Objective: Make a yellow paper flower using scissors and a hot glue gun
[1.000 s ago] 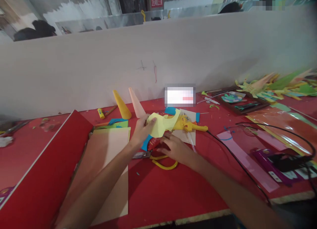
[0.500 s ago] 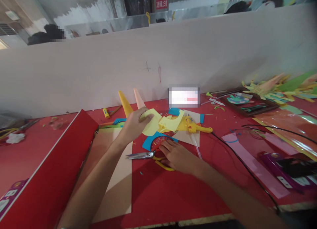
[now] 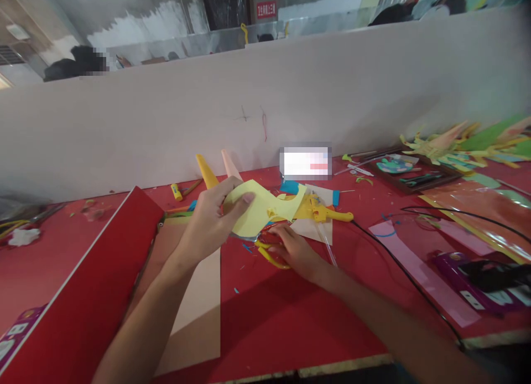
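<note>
My left hand (image 3: 218, 215) is closed on a pale yellow paper piece (image 3: 251, 207), thumb on top and fingers behind it. The paper has a curved cut-out along its right side. Below it, my right hand (image 3: 294, 248) grips the yellow handles of a pair of scissors (image 3: 270, 255). Their blades are mostly hidden behind the paper. A yellow glue gun (image 3: 332, 213) lies just right of the paper, its black cord trailing right. Behind my left hand stand a yellow cone (image 3: 206, 171) and a pink cone (image 3: 229, 164).
A red box panel (image 3: 91, 273) rises on the left beside a beige sheet (image 3: 199, 317). Pink paper strips (image 3: 418, 279) and a purple box (image 3: 468, 284) lie right. A dark tray (image 3: 440, 180) and a bright screen (image 3: 306, 161) are farther back, before a white partition (image 3: 166, 118).
My left hand has lifted the yellow paper slightly toward me. My right hand has raised the scissors, and their blades now go behind the paper. The blue paper piece is now mostly covered.
</note>
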### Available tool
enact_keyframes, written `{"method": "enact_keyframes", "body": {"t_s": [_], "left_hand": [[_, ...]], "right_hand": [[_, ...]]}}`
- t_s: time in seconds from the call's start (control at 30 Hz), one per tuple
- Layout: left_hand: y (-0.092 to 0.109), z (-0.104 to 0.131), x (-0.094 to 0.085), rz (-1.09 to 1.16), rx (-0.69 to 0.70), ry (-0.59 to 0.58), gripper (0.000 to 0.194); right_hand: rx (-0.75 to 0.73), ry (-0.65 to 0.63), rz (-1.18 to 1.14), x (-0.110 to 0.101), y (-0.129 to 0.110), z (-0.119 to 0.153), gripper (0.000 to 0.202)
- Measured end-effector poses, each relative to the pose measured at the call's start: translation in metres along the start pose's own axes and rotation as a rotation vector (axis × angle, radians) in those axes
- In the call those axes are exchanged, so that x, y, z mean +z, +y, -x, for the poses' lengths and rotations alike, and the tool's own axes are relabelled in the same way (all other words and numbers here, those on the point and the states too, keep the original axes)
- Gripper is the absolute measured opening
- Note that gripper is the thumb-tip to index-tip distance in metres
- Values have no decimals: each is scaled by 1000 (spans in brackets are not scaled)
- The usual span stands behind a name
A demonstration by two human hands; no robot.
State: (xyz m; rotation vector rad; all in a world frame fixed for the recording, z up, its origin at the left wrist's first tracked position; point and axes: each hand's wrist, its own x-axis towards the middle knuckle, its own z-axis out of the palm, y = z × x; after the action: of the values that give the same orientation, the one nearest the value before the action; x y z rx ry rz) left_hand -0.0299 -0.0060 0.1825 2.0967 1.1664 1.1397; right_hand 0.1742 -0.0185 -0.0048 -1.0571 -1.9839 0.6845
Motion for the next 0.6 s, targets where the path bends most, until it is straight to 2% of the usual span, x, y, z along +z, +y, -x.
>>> {"method": "enact_keyframes", "body": {"t_s": [0.07,0.17,0.23,0.3,0.43,0.6], "left_hand": [[6,3,-3,-12,22,-77,32],[7,3,-6,-31,59,-178,28],[0,-1,-6,-48,57,-230,28],[-13,-5,-4,-86,32,-301,27],[-40,-9,7,-141,72,-484,24],[-52,-7,28,-112,52,-596,12]], "right_hand": [[143,74,-249,-3,-3,-4,29],[313,115,-553,-9,-14,-8,44],[403,123,-698,-12,-22,-9,40],[427,148,-796,-14,-25,-8,39],[331,172,-919,-15,-24,-7,45],[402,201,-807,-16,-27,-7,42]]}}
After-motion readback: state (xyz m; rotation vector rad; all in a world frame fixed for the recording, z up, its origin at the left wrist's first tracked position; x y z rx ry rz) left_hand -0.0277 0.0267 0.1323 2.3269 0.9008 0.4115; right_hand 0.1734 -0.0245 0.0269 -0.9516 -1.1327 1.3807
